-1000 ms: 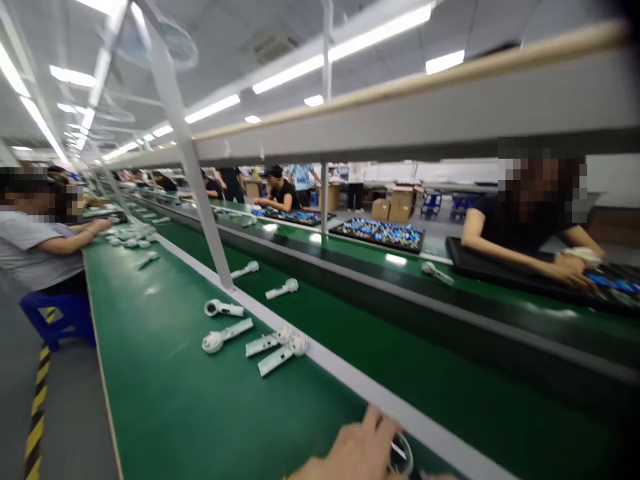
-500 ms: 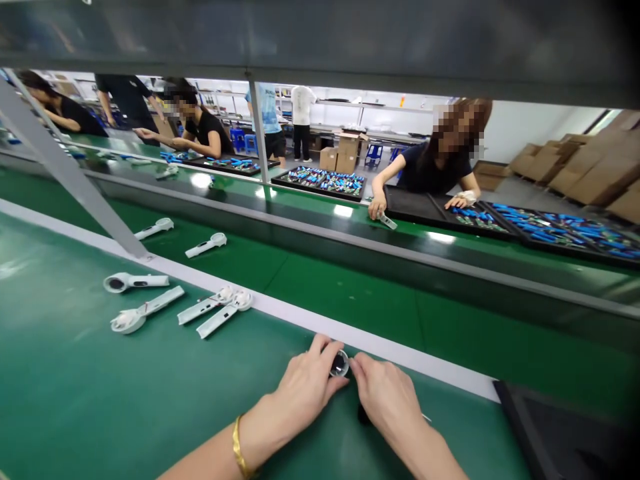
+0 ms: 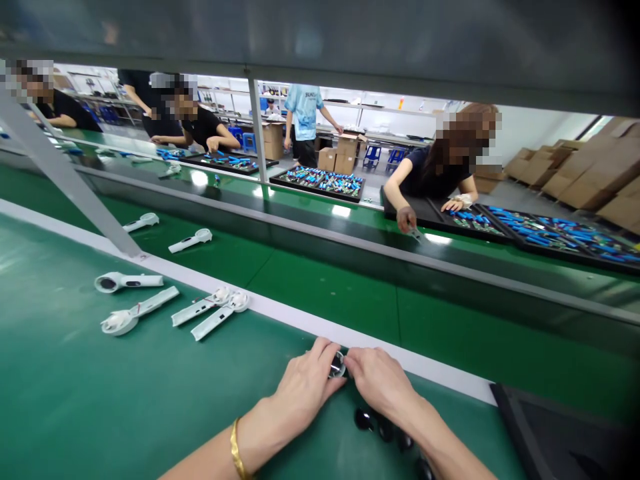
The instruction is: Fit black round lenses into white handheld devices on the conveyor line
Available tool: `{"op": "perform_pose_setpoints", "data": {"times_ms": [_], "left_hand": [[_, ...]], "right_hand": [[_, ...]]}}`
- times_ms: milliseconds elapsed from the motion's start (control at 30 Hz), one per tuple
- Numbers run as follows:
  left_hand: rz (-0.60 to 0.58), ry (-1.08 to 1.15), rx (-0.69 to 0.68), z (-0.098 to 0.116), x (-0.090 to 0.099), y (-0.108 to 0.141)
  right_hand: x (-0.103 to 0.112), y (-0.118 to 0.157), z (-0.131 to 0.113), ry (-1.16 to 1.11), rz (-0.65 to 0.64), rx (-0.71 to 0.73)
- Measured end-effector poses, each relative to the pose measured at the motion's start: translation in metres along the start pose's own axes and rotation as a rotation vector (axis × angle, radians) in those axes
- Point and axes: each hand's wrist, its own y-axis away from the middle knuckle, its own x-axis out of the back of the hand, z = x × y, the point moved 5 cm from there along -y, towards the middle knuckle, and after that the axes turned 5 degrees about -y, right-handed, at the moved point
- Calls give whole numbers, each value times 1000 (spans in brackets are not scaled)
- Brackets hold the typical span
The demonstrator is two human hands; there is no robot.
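Near the bench's front strip, my left hand [image 3: 310, 380] curls its thumb and fingers around a small white round housing [image 3: 342, 369] with a dark, shiny centre. My right hand [image 3: 377, 380] is closed in a pinch at the right rim of that housing; what lies between its fingertips is hidden. Several glossy black round caps [image 3: 363, 419] lie below my right wrist, partly covered by it. To the left rest white handheld-fan housings: one with a dark ring head [image 3: 129, 283], another with wires [image 3: 137, 312], and two side by side [image 3: 220, 316].
Two more white housings [image 3: 191, 241] lie on the green conveyor belt [image 3: 320, 293]. A black tray [image 3: 555, 433] stands at right. A metal post [image 3: 75, 173] and an overhead shelf [image 3: 320, 40] frame the view. Across, co-workers sit by trays of blue parts [image 3: 320, 181].
My right hand has turned slightly at the housing's rim, and more black caps show below it. The co-worker opposite has moved a hand with a pale part toward the belt.
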Motion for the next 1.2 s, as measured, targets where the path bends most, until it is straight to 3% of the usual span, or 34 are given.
{"op": "perform_pose_setpoints", "data": {"times_ms": [467, 667, 800, 967, 1100, 1200], "left_hand": [[56, -133, -60, 7, -1, -1], [66, -207, -21, 8, -4, -2], [45, -137, -33, 6, -1, -2], [-57, -236, -173, 15, 15, 2], [-115, -403, -350, 38, 40, 9], [-172, -442, -441, 49, 57, -4]], "right_hand": [[-14, -13, 17, -335, -102, 110], [-9, -10, 11, -243, -61, 141], [-1, 4, 2, -143, -18, 161], [3, 31, 3, -158, -30, 238], [7, 43, 25, -298, 29, 150], [17, 38, 47, -399, 132, 34]]}}
